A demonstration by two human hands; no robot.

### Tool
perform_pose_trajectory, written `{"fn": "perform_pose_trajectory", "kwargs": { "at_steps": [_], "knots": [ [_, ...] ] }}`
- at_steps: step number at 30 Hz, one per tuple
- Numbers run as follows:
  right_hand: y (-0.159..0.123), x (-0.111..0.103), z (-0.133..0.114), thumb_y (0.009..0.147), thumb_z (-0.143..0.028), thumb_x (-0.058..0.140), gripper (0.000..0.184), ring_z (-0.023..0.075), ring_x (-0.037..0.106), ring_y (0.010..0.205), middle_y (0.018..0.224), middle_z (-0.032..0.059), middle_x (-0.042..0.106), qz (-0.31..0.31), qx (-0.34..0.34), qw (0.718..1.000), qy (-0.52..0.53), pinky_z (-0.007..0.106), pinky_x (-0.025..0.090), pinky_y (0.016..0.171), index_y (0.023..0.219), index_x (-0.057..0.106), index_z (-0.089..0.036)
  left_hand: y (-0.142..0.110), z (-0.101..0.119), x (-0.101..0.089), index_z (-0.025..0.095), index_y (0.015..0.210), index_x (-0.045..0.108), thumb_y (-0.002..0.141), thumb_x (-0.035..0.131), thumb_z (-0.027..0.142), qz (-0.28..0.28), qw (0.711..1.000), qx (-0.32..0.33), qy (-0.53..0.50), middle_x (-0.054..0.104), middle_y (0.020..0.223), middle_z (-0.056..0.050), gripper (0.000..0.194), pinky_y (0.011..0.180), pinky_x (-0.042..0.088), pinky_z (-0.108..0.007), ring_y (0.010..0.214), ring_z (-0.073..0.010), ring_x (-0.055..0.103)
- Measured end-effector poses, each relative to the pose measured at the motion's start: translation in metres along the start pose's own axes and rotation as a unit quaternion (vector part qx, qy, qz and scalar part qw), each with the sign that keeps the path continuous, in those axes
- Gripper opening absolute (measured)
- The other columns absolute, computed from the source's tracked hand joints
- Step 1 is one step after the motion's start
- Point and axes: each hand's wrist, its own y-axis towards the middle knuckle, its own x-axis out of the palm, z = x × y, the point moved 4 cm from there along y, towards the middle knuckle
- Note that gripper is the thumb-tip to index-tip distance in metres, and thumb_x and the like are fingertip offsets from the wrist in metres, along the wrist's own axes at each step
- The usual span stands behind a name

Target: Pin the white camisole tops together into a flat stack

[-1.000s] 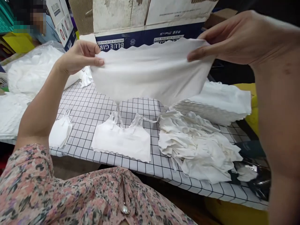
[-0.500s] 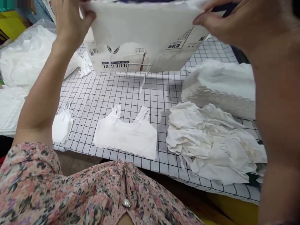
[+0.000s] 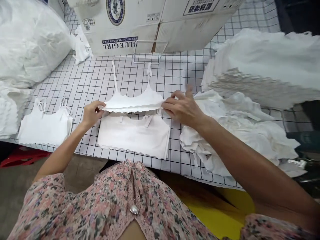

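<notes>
A white camisole top [image 3: 133, 101] with thin straps and a wavy hem is stretched between my two hands. My left hand [image 3: 93, 113] pinches its left hem corner, and my right hand [image 3: 181, 105] grips the right corner with fingertips pressed together. Its straps trail away from me over the checked cloth. Just below it, nearer to me, lies a flat stack of matching white tops [image 3: 133, 136], their straps partly covered by the held one. Beside my right hand and forearm spreads a crumpled heap of white garments [image 3: 237, 130].
An upside-down printed carton [image 3: 140, 30] stands at the back, a wire frame [image 3: 150, 51] before it. A tall stack of white pieces [image 3: 265, 63] is at right. Left are a smaller stack of tops [image 3: 45, 123] and a bulging plastic bag [image 3: 30, 43]. The checked tablecloth [image 3: 87, 78] covers the table.
Both hands have come down from high up with the camisole top, which now lies low over the stack's upper edge. The view has tilted further downward.
</notes>
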Motion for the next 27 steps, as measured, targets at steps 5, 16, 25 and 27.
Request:
{"fn": "perform_pose_trajectory", "kwargs": {
  "at_steps": [5,16,25,27],
  "knots": [
    [-0.047,-0.038,-0.027,0.098,-0.027,0.07,0.014,0.0453,0.068,0.123,0.113,0.0062,0.083,0.082,0.043,0.994,0.053,0.09,0.02,0.123,0.09,0.081,-0.031,-0.03,0.028,-0.032,0.028,0.098,0.076,0.094,0.071,0.027,0.025,0.999,0.02,0.012,0.085,0.107,-0.004,0.007,0.062,0.06,-0.036,0.074,-0.018,0.076],
    [-0.142,0.015,-0.106,0.104,-0.013,0.057,0.035,0.037,0.071,0.114,0.124,0.0029,0.082,-0.008,0.076,0.996,-0.048,0.096,0.034,0.116,0.11,0.081,-0.037,-0.112,0.017,-0.014,0.032,0.105,0.074,0.097,0.063,0.014,-0.05,0.986,0.151,0.055,0.088,0.11,-0.003,0.022,0.084,0.064,-0.048,0.093,-0.0256,0.082],
    [-0.179,0.016,-0.14,0.099,-0.029,0.071,0.012,0.0315,0.074,0.101,0.119,0.0013,0.084,0.087,0.062,0.994,-0.001,0.075,0.041,0.124,0.099,0.081,-0.035,-0.136,0.007,-0.008,0.028,0.1,0.075,0.098,0.059,0.012,-0.093,0.981,0.144,0.086,0.086,0.117,-0.008,0.023,0.087,0.061,-0.05,0.103,-0.0275,0.079],
    [-0.182,0.014,-0.14,0.097,-0.026,0.075,0.006,0.0265,0.072,0.099,0.109,0.0035,0.083,0.164,0.095,0.982,-0.005,0.066,0.045,0.123,0.092,0.077,-0.027,-0.137,0.008,-0.008,0.027,0.106,0.076,0.096,0.062,0.011,-0.097,0.978,0.159,0.091,0.085,0.122,-0.009,0.024,0.09,0.06,-0.049,0.107,-0.0278,0.079]
  ]
}}
